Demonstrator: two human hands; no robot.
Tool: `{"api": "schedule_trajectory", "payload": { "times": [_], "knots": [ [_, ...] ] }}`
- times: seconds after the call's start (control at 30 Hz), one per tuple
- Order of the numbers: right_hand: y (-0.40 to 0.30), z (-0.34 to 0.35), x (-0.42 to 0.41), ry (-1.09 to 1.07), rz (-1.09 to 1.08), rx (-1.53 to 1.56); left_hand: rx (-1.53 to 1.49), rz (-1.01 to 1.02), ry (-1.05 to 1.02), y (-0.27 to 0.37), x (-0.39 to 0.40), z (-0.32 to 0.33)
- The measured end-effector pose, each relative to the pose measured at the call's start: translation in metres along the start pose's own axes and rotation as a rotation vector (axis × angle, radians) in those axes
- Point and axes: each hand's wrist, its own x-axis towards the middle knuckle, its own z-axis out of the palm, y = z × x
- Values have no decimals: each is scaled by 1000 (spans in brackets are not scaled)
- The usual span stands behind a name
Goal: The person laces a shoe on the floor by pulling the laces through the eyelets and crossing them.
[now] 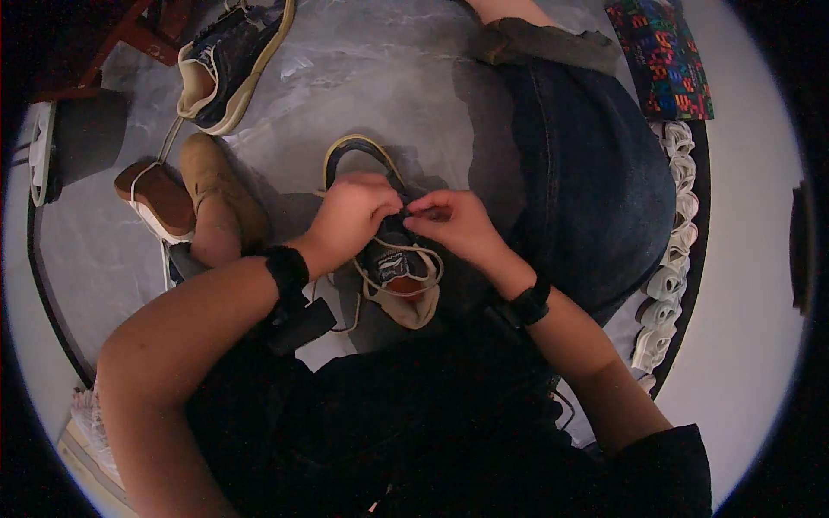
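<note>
A dark sneaker [392, 259] with a cream heel lining and a yellow-edged toe lies on the floor in front of me, its toe pointing away. My left hand [363, 206] bends over the eyelet area, thumb and fingers pinched together on it. From the other side, the thumb and forefinger of my right hand [453, 221] pinch at the same spot, fingertips nearly meeting those of the left. What exactly sits between the fingertips is hidden. A loose cream shoelace [442, 267] loops across the tongue and the shoe's opening, and part of it trails to the left.
The matching sneaker [236, 78] lies at the upper left. Beside my tan shoe [210, 165] is a brown-soled shoe [158, 201] with a lace over it. A dark bin [90, 139], reddish wooden furniture [155, 39], a multicoloured bag [667, 61] and several white shoes [679, 213] edge the floor.
</note>
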Motion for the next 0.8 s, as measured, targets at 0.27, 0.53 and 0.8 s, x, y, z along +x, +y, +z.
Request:
{"api": "schedule_trajectory", "payload": {
  "times": [0.27, 0.53, 0.8],
  "knots": [
    [-6, 5, -3, 25, -28, -46, 286, 408, -179, -6, 27, -23],
    [-3, 4, -2, 33, -38, -39, 151, 336, -135, -7, 19, -11],
    [1, 4, 0, 51, -83, -90, 187, 248, -144, -2, 16, -11]
  ]
}}
